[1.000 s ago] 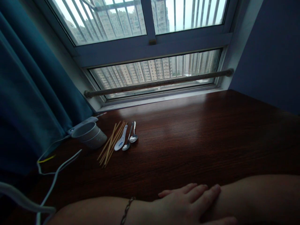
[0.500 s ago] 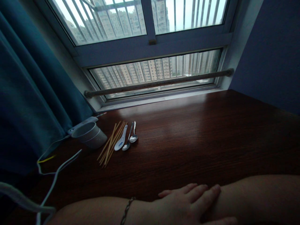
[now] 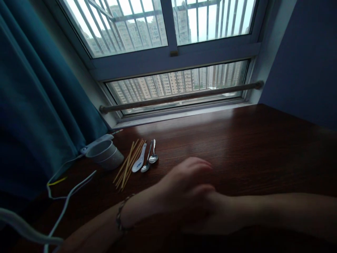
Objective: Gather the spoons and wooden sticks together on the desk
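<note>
My left hand, with a braided bracelet at the wrist, is raised over the table in front of me. Its fingers point right, blurred but partly apart, with nothing visible in them. My right hand comes in from the right, just below and behind the left one; its fingers are hidden in shadow. Beyond the hands lie two metal spoons, a white ceramic spoon and several wooden chopsticks. To their left a pale plastic cup leans tilted.
The dark wooden table runs up to a barred window with a metal rail across it. A blue curtain hangs left. White cables and a power strip lie by the cup.
My left hand has risen from resting flat over the right forearm and moved up and left. The right hand has come into view below it. The camera view has shifted slightly.
</note>
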{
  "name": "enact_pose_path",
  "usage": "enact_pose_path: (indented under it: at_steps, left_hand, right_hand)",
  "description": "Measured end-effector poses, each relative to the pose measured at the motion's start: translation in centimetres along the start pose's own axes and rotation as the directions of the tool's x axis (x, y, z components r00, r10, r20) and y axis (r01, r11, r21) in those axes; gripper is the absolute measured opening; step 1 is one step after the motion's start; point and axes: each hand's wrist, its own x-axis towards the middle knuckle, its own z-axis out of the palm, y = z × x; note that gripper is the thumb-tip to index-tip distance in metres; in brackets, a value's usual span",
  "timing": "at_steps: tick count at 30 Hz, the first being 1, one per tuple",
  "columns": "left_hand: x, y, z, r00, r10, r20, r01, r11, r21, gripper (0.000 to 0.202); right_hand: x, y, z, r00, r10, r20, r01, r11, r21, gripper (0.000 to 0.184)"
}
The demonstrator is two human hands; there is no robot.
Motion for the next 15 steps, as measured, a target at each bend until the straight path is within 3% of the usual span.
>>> enact_pose_path:
  at_steps: [2,4,6,9,11,15]
  left_hand:
    - [0.2,-2.9,-2.6,0.951,-0.234,-0.203,0.263,0.956,0.127,0.031]
    - [-0.1,-6.9,-5.0,0.840,-0.405,-0.361,0.498,0.839,0.218,0.028]
    - [-1.0,-11.2,-7.2,0.722,-0.554,-0.415,0.676,0.693,0.252,0.028]
    - [-2.9,-16.9,-9.3,0.597,-0.750,-0.286,0.801,0.533,0.273,0.033]
    - [-4.1,-19.5,-9.7,0.529,-0.820,-0.218,0.839,0.467,0.278,0.033]
    - [-5.3,-22.2,-9.1,0.490,-0.871,-0.037,0.853,0.470,0.225,0.036]
  right_hand:
    - [2.1,0.4,-1.5,0.993,0.099,-0.070,-0.098,0.995,0.020,0.025]
    - [4.7,0.9,-3.2,0.946,0.280,-0.166,-0.276,0.960,0.049,0.017]
    - [7.6,1.6,-4.9,0.895,0.394,-0.208,-0.368,0.917,0.153,0.015]
    - [11.9,3.2,-6.4,0.822,0.449,-0.350,-0.447,0.890,0.091,0.013]
    - [14.8,4.4,-6.9,0.795,0.450,-0.406,-0.470,0.881,0.056,0.014]
    - [19.8,6.9,-6.8,0.744,0.454,-0.490,-0.550,0.833,-0.063,0.015]
